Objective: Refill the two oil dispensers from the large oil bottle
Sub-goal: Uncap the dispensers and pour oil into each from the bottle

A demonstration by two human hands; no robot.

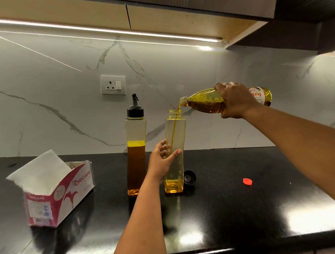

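At the left of the bench (236,202) stood an opened tissue box (58,191), not part of the work. Next came the capped dispenser (134,144), upright, roughly half full, untouched. Just to its right your left hand (162,161) was curled round the waist of the open dispenser (175,146), steadying it upright; only a shallow layer of oil lay at its base. Its black cap (189,177) lay behind it, the red cap (247,181) well to the right. Your right hand (235,101) gripped the large oil bottle (206,102), long axis near horizontal, mouth pointing left and directly above the open neck, a thin stream falling inside. In my judgement, the fill depended on holding that mouth over the neck.
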